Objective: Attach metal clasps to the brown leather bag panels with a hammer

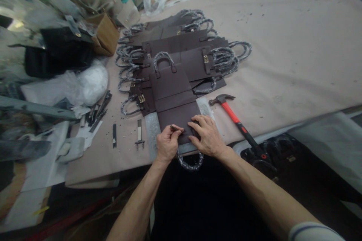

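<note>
Lying right: red-and-black claw hammer (232, 115); behind, stacked brown panels (195, 60). Long dark-brown panel (172, 83) creased crosswise; left grip (167, 144) pinching slim dark piece (173, 128), right grip (207, 135) spread on panel.

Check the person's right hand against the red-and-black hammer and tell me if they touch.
Apart: the head view shows bare tan table covering between the right hand and the hammer.
</note>
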### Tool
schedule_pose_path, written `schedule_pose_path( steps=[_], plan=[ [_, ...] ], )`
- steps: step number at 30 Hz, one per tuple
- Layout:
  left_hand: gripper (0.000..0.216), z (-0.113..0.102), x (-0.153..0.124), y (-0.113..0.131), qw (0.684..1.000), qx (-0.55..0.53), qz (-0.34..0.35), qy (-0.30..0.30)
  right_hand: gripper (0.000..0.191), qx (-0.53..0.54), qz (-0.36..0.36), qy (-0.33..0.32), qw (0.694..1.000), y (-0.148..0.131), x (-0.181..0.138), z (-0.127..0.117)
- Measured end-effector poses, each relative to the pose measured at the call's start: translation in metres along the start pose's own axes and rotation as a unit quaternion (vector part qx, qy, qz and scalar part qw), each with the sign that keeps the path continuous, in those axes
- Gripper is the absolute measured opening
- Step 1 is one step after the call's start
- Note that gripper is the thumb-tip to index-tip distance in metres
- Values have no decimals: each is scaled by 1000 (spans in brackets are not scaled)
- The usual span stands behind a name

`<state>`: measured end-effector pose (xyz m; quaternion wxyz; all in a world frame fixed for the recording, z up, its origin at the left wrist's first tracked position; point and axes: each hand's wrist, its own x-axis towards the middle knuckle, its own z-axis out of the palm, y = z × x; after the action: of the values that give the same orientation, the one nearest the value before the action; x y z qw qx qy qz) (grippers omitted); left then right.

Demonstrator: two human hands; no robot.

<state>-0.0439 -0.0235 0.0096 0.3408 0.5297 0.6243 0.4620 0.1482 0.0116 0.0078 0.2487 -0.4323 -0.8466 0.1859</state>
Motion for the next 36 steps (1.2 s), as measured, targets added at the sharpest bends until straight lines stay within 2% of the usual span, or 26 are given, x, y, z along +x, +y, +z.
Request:
schedule_pose_path(
  steps=[17,21,25,27,29,32,34,36],
  plan=[
    [10,3,-1,2,996,72,56,-3,45,-2,-8,6,1000,2,-2,2],
    [11,5,-3,-4,990,99,100,0,43,12,-14,18,1000,4,-1,4],
    [11,5,-4,-6,987,113,110,0,34,64,-13,56,996,13,-6,-4],
    [12,5,-2,-7,987,115,114,-11,33,26,31,99,994,23,-15,-15],
    [11,4,-1,-7,985,117,124,-27,35,-63,107,124,984,38,-28,-32],
    [12,5,0,-7,983,113,142,-41,31,-139,244,80,956,62,-47,-58],
    [12,5,1,-8,983,107,144,-41,21,-49,347,50,935,72,-52,-72],
    [13,6,1,-9,984,101,143,-40,9,102,415,29,904,75,-49,-81]
  ],
)
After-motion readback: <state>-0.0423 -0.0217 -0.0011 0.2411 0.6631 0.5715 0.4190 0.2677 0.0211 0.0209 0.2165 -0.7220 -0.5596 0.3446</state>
